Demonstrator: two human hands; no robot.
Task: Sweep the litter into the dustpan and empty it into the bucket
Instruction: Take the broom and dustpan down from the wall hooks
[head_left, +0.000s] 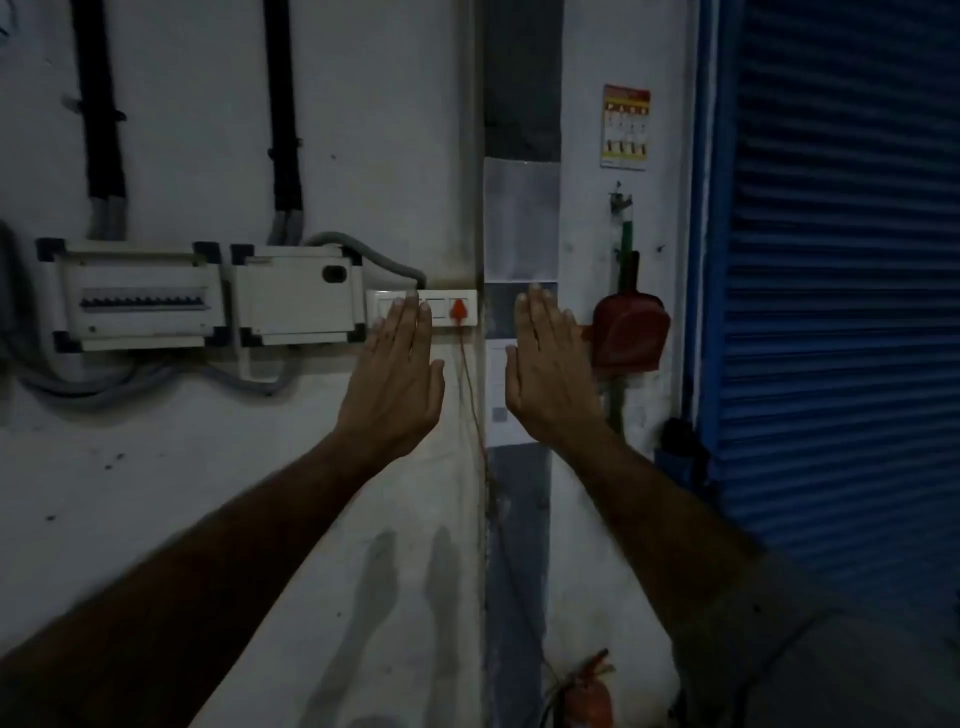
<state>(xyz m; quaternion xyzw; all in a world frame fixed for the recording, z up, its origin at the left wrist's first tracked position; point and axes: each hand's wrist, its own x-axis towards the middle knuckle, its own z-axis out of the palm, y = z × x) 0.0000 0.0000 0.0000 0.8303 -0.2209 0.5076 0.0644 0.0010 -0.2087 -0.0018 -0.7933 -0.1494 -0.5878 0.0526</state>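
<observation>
A red dustpan (629, 332) hangs on the white wall, scoop down, with a green-handled tool (626, 244) hung behind it. My right hand (548, 364) is raised just left of the dustpan, flat with straight fingers, holding nothing. My left hand (397, 369) is raised too, fingers straight, its fingertips over a white switch plate (441, 309). No litter or bucket is in view. The room is dim.
Two white electrical boxes (208, 301) with cables sit on the wall at left. An orange plug (458, 310) with a thin cord hangs from the switch plate. A blue roller shutter (841, 312) fills the right side. A red fire extinguisher (587, 696) stands low by the wall.
</observation>
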